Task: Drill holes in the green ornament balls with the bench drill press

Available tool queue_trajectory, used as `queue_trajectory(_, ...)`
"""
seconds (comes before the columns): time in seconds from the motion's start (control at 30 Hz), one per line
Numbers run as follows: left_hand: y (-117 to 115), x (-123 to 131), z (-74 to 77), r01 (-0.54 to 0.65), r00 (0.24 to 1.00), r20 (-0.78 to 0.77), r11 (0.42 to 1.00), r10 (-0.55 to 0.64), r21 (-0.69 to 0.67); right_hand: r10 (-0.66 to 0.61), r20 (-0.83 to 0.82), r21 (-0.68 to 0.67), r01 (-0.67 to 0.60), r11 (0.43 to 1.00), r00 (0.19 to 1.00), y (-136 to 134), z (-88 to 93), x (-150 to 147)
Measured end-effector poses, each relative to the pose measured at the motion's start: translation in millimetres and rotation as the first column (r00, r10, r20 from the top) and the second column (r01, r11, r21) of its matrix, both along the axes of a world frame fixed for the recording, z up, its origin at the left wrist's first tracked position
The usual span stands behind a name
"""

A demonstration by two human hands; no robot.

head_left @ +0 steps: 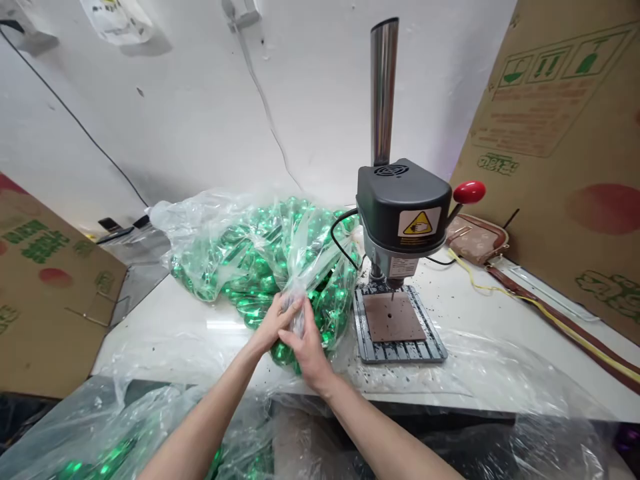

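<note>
A large clear plastic bag full of shiny green balls lies on the white table, left of a small drill press. Its gathered neck is bunched between my two hands. My left hand is closed round the neck from the left. From the right, my right hand grips the same bunched plastic, thumb towards the left hand. Parts of the fingers are hidden behind the plastic.
The black drill press with its red-knobbed lever stands right of the bag, a brown board on its base. Cardboard boxes flank the table. A brown purse lies behind. Below the front edge hangs another plastic bag with green balls.
</note>
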State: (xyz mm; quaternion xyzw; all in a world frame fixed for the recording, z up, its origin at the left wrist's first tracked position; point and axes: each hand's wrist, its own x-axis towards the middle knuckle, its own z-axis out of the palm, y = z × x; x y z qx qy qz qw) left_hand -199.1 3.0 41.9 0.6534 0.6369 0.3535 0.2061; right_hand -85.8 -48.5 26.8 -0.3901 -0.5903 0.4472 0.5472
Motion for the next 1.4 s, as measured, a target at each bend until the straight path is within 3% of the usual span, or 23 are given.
queue_trajectory(0.07,-1.7,-6.7,-1.1,-0.032,0.998,-0.045,0.999,0.033,0.026,0.052,0.14,0.067,-0.062,0.996,0.989,-9.2,-0.3,12.8)
queue_trajectory(0.13,-7.3,-14.7,2.3,-0.132,0.979,-0.148,0.989,0.141,0.067,0.07,0.269,0.142,-0.111,0.984,0.961,-17.6,4.1,31.6)
queue_trajectory(0.2,-15.8,-17.9,12.0,-0.248,0.918,-0.273,0.953,0.289,0.175,-0.016,0.391,0.199,-0.068,0.978,0.92,-22.1,9.5,51.4)
queue_trajectory(0.27,-24.7,-10.8,26.1,-0.246,0.855,-0.362,0.904,0.373,0.35,-0.154,0.506,0.241,0.032,0.97,0.848,-21.0,11.7,67.5)
queue_trajectory(0.33,-30.6,6.8,39.5,0.001,0.835,-0.494,0.895,0.245,0.446,-0.234,0.598,0.262,0.089,0.961,0.767,-15.7,9.4,77.2)
queue_trajectory(0.4,-30.5,28.6,47.1,0.34,0.742,-0.67,0.881,-0.036,0.329,-0.251,0.664,0.262,0.095,0.96,0.705,-10.3,4.0,81.2)
queue_trajectory(0.43,-27.9,37.9,48.2,0.424,0.674,-0.727,0.875,-0.132,0.234,-0.255,0.693,0.262,0.095,0.961,0.675,-8.5,0.9,81.8)
queue_trajectory(0.5,-19.1,47.8,46.4,0.398,0.587,-0.791,0.912,-0.172,0.097,-0.271,0.736,0.264,0.105,0.959,0.621,-7.6,-4.5,82.4)
queue_trajectory(0.63,-2.8,29.1,40.7,0.188,0.526,-0.85,0.979,-0.033,0.078,-0.292,0.782,0.264,0.132,0.955,0.551,-13.6,-10.5,84.7)
queue_trajectory(0.8,-8.5,-4.7,29.2,-0.097,0.518,-0.83,0.978,0.209,0.185,-0.236,0.783,0.256,0.047,0.966,0.576,-32.3,-12.7,78.6)
queue_trajectory(0.9,-15.9,-10.8,14.8,-0.16,0.538,-0.808,0.97,0.241,0.182,-0.228,0.779,0.258,0.032,0.966,0.585,-41.8,-14.8,71.2)
queue_trajectory(1.03,-19.1,-15.1,4.8,-0.103,0.568,-0.799,0.98,0.197,0.168,-0.279,0.783,0.3,0.055,0.952,0.556,-37.9,-17.7,68.9)
queue_trajectory(1.17,-26.0,-16.1,11.6,-0.052,0.601,-0.78,0.983,0.173,0.178,-0.351,0.794,0.35,0.098,0.932,0.496,-28.6,-20.8,73.1)
queue_trajectory(1.27,-43.5,-9.7,18.7,0.011,0.603,-0.771,0.964,0.206,0.267,-0.387,0.794,0.39,0.094,0.916,0.469,-31.3,-24.1,79.0)
queue_trajectory(1.33,-59.7,-4.5,20.2,0.15,0.599,-0.776,0.924,0.199,0.353,-0.411,0.79,0.416,0.094,0.904,0.455,-36.5,-26.1,84.6)
queue_trajectory(1.4,-75.2,-1.7,17.4,0.407,0.579,-0.814,0.848,0.049,0.341,-0.429,0.788,0.431,0.102,0.896,0.441,-41.3,-27.6,90.4)
